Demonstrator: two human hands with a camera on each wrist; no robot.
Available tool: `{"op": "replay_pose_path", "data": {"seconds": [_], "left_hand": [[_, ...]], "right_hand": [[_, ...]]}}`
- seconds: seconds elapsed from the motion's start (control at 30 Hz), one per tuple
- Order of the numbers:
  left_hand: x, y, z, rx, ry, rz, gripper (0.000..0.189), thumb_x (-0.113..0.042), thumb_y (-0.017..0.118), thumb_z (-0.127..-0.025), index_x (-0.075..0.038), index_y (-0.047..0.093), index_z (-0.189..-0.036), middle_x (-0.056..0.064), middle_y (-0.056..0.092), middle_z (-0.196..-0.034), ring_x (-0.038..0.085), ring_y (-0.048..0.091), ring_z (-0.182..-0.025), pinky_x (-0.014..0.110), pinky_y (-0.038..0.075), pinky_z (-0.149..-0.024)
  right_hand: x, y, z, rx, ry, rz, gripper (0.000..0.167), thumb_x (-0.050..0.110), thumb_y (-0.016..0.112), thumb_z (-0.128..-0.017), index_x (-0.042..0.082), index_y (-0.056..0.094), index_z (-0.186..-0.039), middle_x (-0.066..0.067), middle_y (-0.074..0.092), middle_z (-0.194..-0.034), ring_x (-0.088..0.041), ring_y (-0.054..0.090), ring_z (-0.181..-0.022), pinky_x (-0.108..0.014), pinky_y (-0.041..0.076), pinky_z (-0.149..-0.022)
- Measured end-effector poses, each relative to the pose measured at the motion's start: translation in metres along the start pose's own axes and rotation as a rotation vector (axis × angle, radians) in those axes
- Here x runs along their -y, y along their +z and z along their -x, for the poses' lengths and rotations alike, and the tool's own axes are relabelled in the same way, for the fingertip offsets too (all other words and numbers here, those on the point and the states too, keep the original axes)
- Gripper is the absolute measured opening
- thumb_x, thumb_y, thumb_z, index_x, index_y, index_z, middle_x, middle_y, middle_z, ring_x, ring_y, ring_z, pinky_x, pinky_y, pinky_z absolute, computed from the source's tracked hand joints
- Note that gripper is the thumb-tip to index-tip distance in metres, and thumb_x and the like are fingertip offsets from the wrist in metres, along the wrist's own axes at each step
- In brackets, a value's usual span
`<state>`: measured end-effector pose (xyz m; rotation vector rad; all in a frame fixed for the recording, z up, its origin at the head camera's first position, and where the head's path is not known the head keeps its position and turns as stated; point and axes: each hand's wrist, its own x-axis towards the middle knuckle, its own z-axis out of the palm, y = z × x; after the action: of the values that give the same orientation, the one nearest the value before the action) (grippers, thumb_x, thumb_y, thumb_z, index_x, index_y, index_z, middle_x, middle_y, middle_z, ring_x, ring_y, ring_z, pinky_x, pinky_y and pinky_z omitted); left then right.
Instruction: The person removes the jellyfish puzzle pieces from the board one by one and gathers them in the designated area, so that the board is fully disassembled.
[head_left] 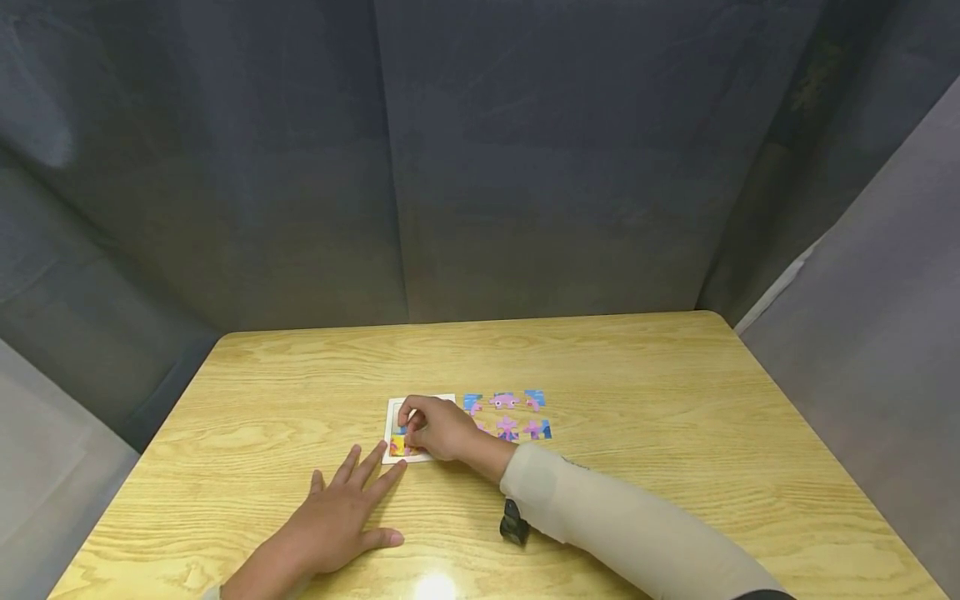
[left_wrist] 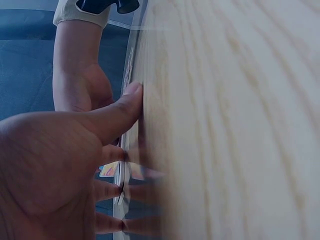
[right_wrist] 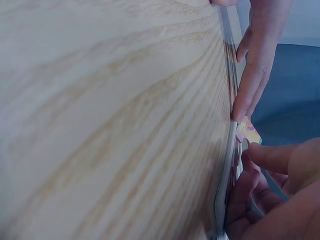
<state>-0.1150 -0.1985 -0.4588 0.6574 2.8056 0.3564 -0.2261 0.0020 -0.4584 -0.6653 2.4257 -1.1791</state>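
Note:
A small puzzle board with a white border (head_left: 387, 417) lies on the wooden table, partly covered by my right hand (head_left: 442, 427). The right thumb and fingers pinch a yellow and pink puzzle piece (right_wrist: 248, 131) at the board's near left corner; it looks tilted up in the right wrist view. How much of it the fingers cover is hidden. My left hand (head_left: 337, 518) lies with spread, straight fingers, its fingertips at the board's near left edge. Pink and blue puzzle pieces (head_left: 507, 428) lie in two rows just right of the board, one partly behind the right wrist.
The light wooden table (head_left: 637, 417) has its far edge against a dark curtain (head_left: 525, 167). A pale curtain (head_left: 885, 333) hangs at the right. A black device (head_left: 513, 523) sits under the right sleeve (head_left: 600, 508).

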Motion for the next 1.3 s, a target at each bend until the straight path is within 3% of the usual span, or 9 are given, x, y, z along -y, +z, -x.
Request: {"op": "replay_pose_path", "data": {"seconds": [0.3, 0.6, 0.8, 1.0, 1.3], "left_hand": [[-0.001, -0.003, 0.002, 0.000, 0.003, 0.002, 0.092, -0.070, 0.061, -0.088, -0.024, 0.032, -0.162, 0.013, 0.014, -0.173, 0.055, 0.015, -0.153, 0.091, 0.022, -0.095], [-0.001, -0.002, 0.002, 0.012, -0.010, 0.013, 0.092, -0.071, 0.060, -0.088, -0.026, 0.031, -0.163, 0.012, 0.013, -0.173, 0.054, 0.014, -0.153, 0.090, 0.022, -0.096], [-0.001, -0.002, 0.002, 0.007, -0.010, 0.016, 0.091, -0.071, 0.061, -0.088, -0.025, 0.032, -0.162, 0.013, 0.014, -0.173, 0.054, 0.014, -0.153, 0.090, 0.022, -0.096], [0.000, 0.000, 0.001, 0.009, -0.024, 0.019, 0.091, -0.071, 0.061, -0.089, -0.027, 0.032, -0.163, 0.012, 0.013, -0.173, 0.053, 0.013, -0.154, 0.090, 0.020, -0.099], [-0.001, -0.001, 0.001, 0.005, -0.013, 0.015, 0.091, -0.072, 0.060, -0.088, -0.026, 0.033, -0.162, 0.013, 0.014, -0.173, 0.055, 0.014, -0.153, 0.091, 0.021, -0.097]], "right_hand": [[-0.001, -0.001, 0.000, -0.021, 0.002, -0.065, 0.011, 0.004, 0.070, -0.096, 0.009, 0.065, -0.104, -0.005, 0.069, -0.087, -0.019, 0.067, -0.072, -0.019, 0.053, -0.062], [0.002, -0.007, 0.002, -0.025, 0.045, -0.218, 0.015, -0.003, 0.070, -0.094, 0.005, 0.065, -0.106, -0.010, 0.068, -0.089, -0.021, 0.063, -0.067, -0.022, 0.052, -0.057], [0.001, -0.014, 0.004, -0.011, 0.010, -0.218, 0.013, -0.004, 0.068, -0.095, 0.003, 0.064, -0.106, -0.014, 0.068, -0.090, -0.032, 0.072, -0.075, -0.036, 0.062, -0.067], [-0.002, -0.024, 0.008, -0.006, 0.023, -0.182, 0.011, 0.002, 0.070, -0.097, 0.005, 0.065, -0.106, -0.010, 0.066, -0.088, -0.025, 0.065, -0.078, -0.028, 0.055, -0.068], [-0.010, -0.035, 0.018, -0.029, 0.029, -0.177, 0.011, 0.005, 0.071, -0.097, 0.006, 0.067, -0.107, -0.005, 0.064, -0.086, -0.020, 0.061, -0.079, -0.027, 0.050, -0.068]]}}
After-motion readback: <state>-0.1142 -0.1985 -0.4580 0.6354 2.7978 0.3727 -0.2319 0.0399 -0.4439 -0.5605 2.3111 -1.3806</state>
